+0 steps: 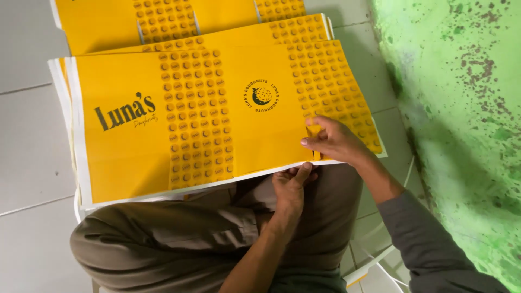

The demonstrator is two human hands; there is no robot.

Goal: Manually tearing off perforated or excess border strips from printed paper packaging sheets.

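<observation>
Nearest, over the person's folded grey-brown trouser legs (217, 239), the left hand (290, 190) reaches up with its fingers curled under the near edge of the top yellow printed sheet (125, 157). Just beyond, the right hand (334, 141) pinches a small yellow flap (315, 133) at that edge. More yellow sheets (97, 21) with dotted bands lie farther off on the white tiled floor (27, 130), beside a green wall (461, 108).

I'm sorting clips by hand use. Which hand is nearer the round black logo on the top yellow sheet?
Right. The right hand rests on the top yellow sheet beside the round black logo; the left hand is at the sheet's near edge.
</observation>
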